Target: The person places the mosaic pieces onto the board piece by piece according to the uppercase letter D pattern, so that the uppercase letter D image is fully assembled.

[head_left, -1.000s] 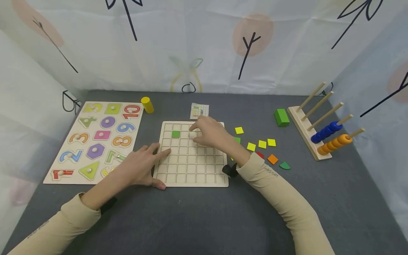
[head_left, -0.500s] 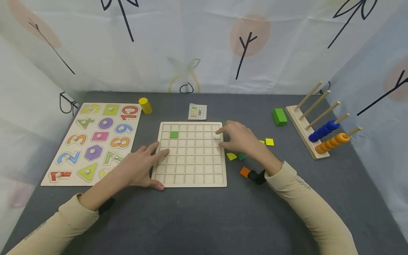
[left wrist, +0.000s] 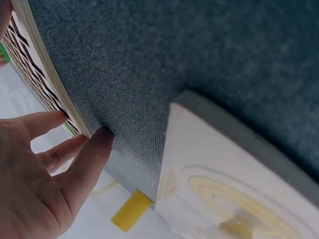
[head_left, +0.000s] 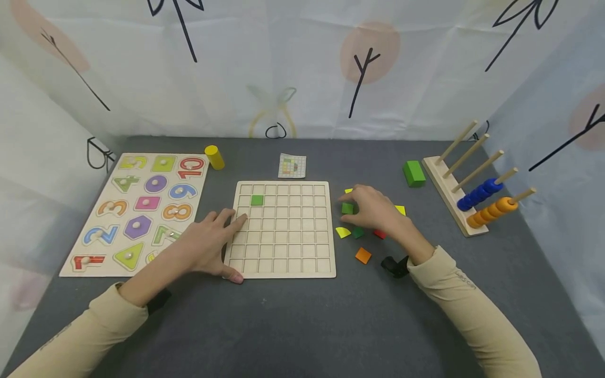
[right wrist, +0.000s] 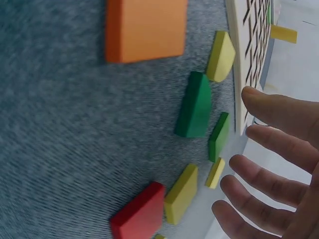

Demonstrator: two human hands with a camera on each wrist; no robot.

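A wooden grid board (head_left: 283, 239) lies on the dark table, with one green square tile (head_left: 257, 200) in its upper left part. My left hand (head_left: 205, 244) rests at the board's left edge, fingers spread and thumb near the lower corner. Right of the board, my right hand (head_left: 373, 207) hovers over loose tiles, thumb and fingers apart around a green square (head_left: 347, 208). In the right wrist view nothing is between the fingers. An orange square (head_left: 363, 255), a yellow rounded piece (head_left: 343, 232), a dark green piece (right wrist: 195, 107) and a red tile (right wrist: 139, 214) lie nearby.
A number-and-shape puzzle board (head_left: 151, 215) lies at left, a yellow cylinder (head_left: 215, 157) by its top corner. A small pattern card (head_left: 292, 166) sits behind the grid board. At right stand a green block (head_left: 414, 174) and a peg stand (head_left: 454, 194) with blue and orange beads.
My right hand has moved from over the grid board rightward to the loose tiles. My left hand stays at the board's left edge.
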